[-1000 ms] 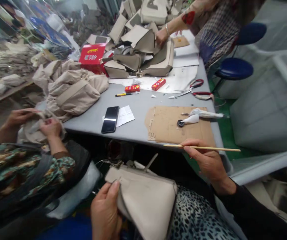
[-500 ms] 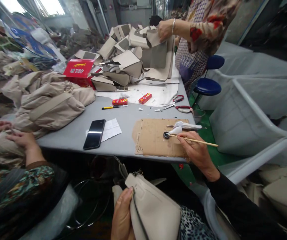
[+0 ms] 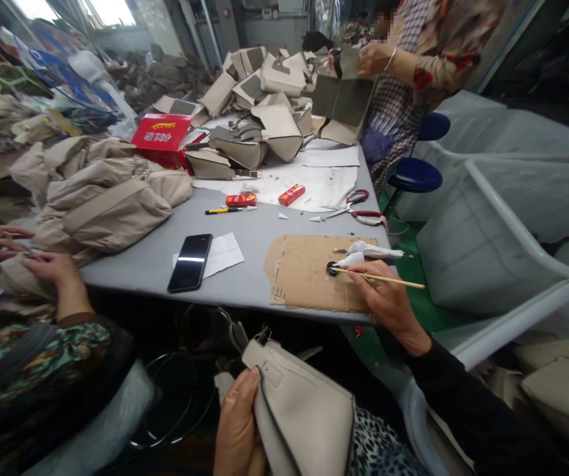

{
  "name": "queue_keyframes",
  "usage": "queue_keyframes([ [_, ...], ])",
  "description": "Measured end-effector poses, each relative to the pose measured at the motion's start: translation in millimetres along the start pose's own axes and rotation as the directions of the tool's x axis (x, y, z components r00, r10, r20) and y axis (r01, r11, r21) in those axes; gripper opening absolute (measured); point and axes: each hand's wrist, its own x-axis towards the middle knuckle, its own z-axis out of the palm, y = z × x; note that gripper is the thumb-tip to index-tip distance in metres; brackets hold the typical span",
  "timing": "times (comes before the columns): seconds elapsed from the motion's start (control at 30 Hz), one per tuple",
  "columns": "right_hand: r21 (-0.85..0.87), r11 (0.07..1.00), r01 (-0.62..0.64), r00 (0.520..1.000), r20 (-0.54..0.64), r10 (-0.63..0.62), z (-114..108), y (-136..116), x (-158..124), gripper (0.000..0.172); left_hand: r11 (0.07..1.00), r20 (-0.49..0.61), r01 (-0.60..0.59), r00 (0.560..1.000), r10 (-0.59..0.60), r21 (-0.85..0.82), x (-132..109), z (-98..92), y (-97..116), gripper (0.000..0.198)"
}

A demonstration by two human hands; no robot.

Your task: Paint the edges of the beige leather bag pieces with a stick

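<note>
My left hand is closed on the edge of a beige handbag with dark edging, held low over my lap. Pinched between the fingers of my right hand is a thin wooden stick. Its tip touches a small black cap-like piece that looks wet and dark inside. That piece lies on a sheet of cardboard at the table's near right corner. Beside it on the cardboard are a white tube or wrapped piece and a crumpled white one.
A phone lies on paper left of the cardboard. Behind are red-handled scissors, small red boxes, a yellow pen and piled bag parts. Co-workers stand behind and sit at left. White bins flank the right.
My view has shifted slightly. The stick's tip stays at the black piece, its angle a little flatter. Across the table, a co-worker's hand has lifted a bag piece to the right.
</note>
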Motion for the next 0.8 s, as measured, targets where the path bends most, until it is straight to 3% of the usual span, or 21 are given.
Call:
queue_keyframes([
  [0.3,0.061,0.992,-0.115,0.987,-0.104,0.12,-7,1,-6,0.016,1.0,0.122,0.018,0.992,-0.016,-0.015,3,13.2,-2,0.042],
  [0.47,0.22,0.942,-0.254,0.944,-0.155,0.291,-13,-4,-10,0.019,1.0,0.224,0.021,0.974,-0.016,-0.022,3,23.8,-4,0.04],
  [0.53,0.357,0.882,-0.308,0.928,-0.093,0.361,-14,-10,-14,0.018,0.999,0.231,0.037,0.972,-0.033,-0.016,3,25.3,-4,0.041],
  [0.63,0.482,0.791,-0.377,0.921,0.106,0.375,-11,-24,-23,0.016,0.999,0.229,0.038,0.973,-0.034,-0.013,3,26.1,-4,0.042],
  [0.73,0.535,0.746,-0.397,0.914,0.306,0.268,-5,-38,-29,0.014,1.0,0.232,0.02,0.973,-0.015,-0.02,3,26.5,-3,0.042],
  [0.8,0.57,0.729,-0.38,0.909,0.376,0.179,0,-45,-30,0.013,1.0,0.239,0.015,0.971,-0.01,-0.02,3,26.2,-3,0.041],
])
